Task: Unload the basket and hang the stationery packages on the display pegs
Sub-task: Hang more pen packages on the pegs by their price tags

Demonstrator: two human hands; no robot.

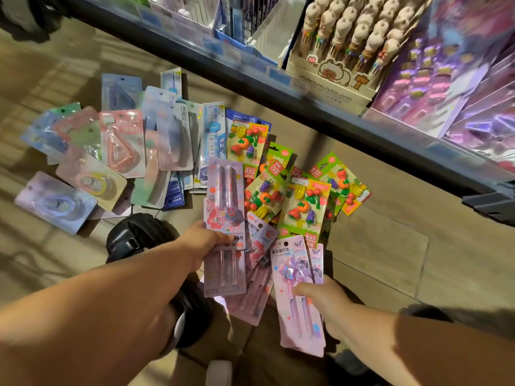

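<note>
Stationery packages lie spread on the floor. My left hand [207,242] pinches a pink pen package [225,196] by its lower edge, held above another pen package [224,274]. My right hand [320,299] grips a stack of pink and purple pen packages [298,277] from their right side. Green fruit-eraser packages [305,207] fan out just beyond both hands. Pastel correction-tape packages [122,143] lie further left. No basket or pegs show.
A dark shelf edge [278,87] runs diagonally across the top right, carrying a box of plush-topped pens [351,43] and purple packaged goods [446,76]. My black shoe [139,235] stands by the pile. Bare tiled floor [404,246] lies to the right.
</note>
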